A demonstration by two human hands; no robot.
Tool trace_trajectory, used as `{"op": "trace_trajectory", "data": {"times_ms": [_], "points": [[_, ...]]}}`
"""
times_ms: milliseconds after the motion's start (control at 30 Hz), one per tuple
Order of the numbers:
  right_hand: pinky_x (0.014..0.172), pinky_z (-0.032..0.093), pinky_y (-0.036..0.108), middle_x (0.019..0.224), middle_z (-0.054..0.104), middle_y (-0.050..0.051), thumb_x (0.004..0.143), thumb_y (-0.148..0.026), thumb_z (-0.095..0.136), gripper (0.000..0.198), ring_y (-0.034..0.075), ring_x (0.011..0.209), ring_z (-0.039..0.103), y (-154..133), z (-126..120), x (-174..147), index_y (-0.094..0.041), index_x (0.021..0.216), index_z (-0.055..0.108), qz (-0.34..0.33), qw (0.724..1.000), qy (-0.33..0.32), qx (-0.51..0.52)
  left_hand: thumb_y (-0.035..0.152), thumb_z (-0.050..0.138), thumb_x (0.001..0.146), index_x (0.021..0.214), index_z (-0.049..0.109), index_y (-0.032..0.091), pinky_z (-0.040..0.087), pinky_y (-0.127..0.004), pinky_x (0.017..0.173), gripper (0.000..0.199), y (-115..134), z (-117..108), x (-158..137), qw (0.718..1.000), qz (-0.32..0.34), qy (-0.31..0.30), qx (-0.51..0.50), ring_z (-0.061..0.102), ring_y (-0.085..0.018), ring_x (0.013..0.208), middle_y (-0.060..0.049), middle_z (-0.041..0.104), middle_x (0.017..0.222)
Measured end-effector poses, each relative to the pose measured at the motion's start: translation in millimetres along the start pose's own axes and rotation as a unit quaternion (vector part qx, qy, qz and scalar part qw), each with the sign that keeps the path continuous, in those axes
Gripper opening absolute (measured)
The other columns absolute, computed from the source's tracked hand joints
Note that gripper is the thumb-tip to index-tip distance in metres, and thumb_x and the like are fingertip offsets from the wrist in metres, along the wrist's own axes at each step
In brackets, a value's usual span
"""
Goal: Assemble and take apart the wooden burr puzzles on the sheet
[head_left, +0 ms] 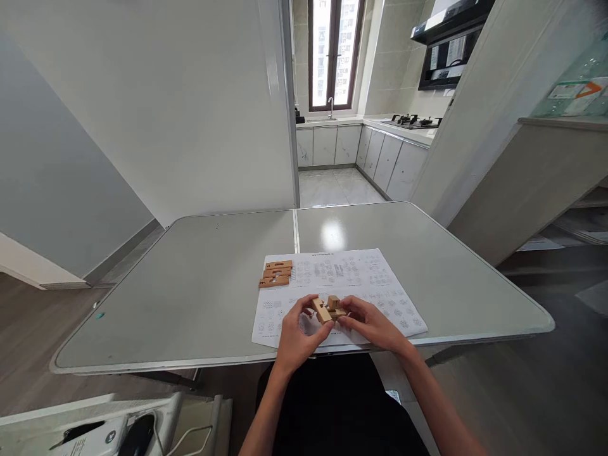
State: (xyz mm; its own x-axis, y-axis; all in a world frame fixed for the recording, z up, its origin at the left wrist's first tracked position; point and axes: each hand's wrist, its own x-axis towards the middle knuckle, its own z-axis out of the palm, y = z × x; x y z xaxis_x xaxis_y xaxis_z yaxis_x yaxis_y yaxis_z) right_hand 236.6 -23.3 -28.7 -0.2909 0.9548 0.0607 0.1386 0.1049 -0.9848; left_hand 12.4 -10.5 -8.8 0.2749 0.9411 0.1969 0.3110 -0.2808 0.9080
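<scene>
Between my two hands are light wooden puzzle blocks [323,311], notched and partly fitted against each other, held just over the near part of a printed instruction sheet [351,269]. My left hand [300,329] pinches the longer block at the left with thumb and fingers. From the other side, my right hand [370,323] grips the blocks at the right, one of which stands up. My fingers hide part of where they meet. Several darker brown notched wooden pieces [275,273] lie in a stack-like row at the sheet's upper left.
The pale table [199,285] has a seam running away from me and rounded corners. A small green bit [99,315] lies near its left edge. At lower left stands a white bin [156,411] with cables and a box. Beyond is a kitchen doorway.
</scene>
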Motion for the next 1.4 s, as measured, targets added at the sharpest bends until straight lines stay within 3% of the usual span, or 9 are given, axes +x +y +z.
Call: {"op": "trace_trajectory", "data": {"times_ms": [200,367,433,600,800,1033,1267,1333,1400], "points": [[0.075,0.056,0.035,0.099,0.064,0.002,0.094,-0.056,0.068,0.036,0.018,0.08,0.062,5,0,1,-0.024,0.109,0.06,0.006,0.999,0.015,0.027,0.041,0.071,0.09,0.137,0.054,0.026,0.051,-0.04,0.1,0.052,-4,-7,5,0.993,0.017,0.104,-0.047,0.066,-0.026,0.115,-0.009,0.07,0.129],[0.076,0.056,0.036,0.095,0.062,0.001,0.094,-0.056,0.067,0.037,0.018,0.079,0.062,3,0,2,-0.024,0.11,0.06,0.01,1.0,0.019,0.02,0.053,0.079,0.08,0.131,0.056,0.025,0.053,-0.044,0.094,0.063,-16,-35,14,0.972,-0.036,0.2,0.121,0.067,-0.029,0.11,-0.009,0.071,0.121],[0.077,0.056,0.037,0.094,0.062,0.001,0.095,-0.056,0.067,0.037,0.018,0.079,0.062,2,0,2,-0.024,0.112,0.06,0.013,1.0,0.018,0.019,0.055,0.078,0.08,0.125,0.059,0.023,0.05,-0.049,0.098,0.058,-24,-48,18,0.956,-0.037,0.202,0.208,0.065,-0.032,0.113,-0.009,0.071,0.118],[0.078,0.056,0.037,0.094,0.063,0.001,0.094,-0.056,0.068,0.038,0.018,0.078,0.062,0,0,2,-0.024,0.112,0.06,0.017,1.0,0.016,0.016,0.059,0.075,0.08,0.113,0.063,0.019,0.039,-0.055,0.112,0.053,-38,-66,23,0.91,-0.003,0.223,0.348,0.053,-0.038,0.127,-0.015,0.062,0.132],[0.08,0.055,0.037,0.097,0.065,0.001,0.094,-0.055,0.067,0.036,0.018,0.08,0.063,-2,0,2,-0.024,0.11,0.06,0.018,1.0,0.014,0.017,0.06,0.072,0.081,0.116,0.064,0.016,0.038,-0.053,0.113,0.057,-45,-66,29,0.876,-0.042,0.23,0.421,0.046,-0.038,0.132,-0.017,0.059,0.136],[0.081,0.054,0.036,0.097,0.065,0.001,0.095,-0.051,0.068,0.033,0.017,0.08,0.063,-2,-1,2,-0.024,0.112,0.061,0.016,0.999,0.015,0.026,0.063,0.067,0.084,0.116,0.065,0.012,0.037,-0.053,0.114,0.06,-43,-63,39,0.858,-0.068,0.223,0.457,0.042,-0.039,0.136,-0.021,0.054,0.141],[0.081,0.055,0.036,0.096,0.066,0.001,0.095,-0.051,0.068,0.034,0.017,0.08,0.064,-3,-1,2,-0.023,0.112,0.061,0.009,1.0,0.01,0.02,0.064,0.073,0.079,0.119,0.063,0.008,0.032,-0.06,0.116,0.07,-29,-63,47,0.861,-0.105,0.19,0.459,0.033,-0.045,0.144,-0.028,0.047,0.147],[0.081,0.055,0.035,0.098,0.066,0.001,0.094,-0.052,0.068,0.034,0.017,0.081,0.064,-3,-1,2,-0.023,0.112,0.061,0.009,1.0,0.01,0.021,0.058,0.075,0.08,0.129,0.059,0.009,0.033,-0.06,0.116,0.07,-17,-59,45,0.886,-0.078,0.176,0.421,0.037,-0.044,0.144,-0.026,0.049,0.148],[0.081,0.055,0.035,0.1,0.066,0.002,0.094,-0.051,0.069,0.034,0.017,0.082,0.064,-3,-1,2,-0.023,0.112,0.061,0.006,1.0,0.011,0.021,0.052,0.066,0.091,0.136,0.056,0.017,0.042,-0.052,0.113,0.058,-3,-50,41,0.939,-0.021,0.107,0.327,0.05,-0.036,0.136,-0.018,0.058,0.142]]}}
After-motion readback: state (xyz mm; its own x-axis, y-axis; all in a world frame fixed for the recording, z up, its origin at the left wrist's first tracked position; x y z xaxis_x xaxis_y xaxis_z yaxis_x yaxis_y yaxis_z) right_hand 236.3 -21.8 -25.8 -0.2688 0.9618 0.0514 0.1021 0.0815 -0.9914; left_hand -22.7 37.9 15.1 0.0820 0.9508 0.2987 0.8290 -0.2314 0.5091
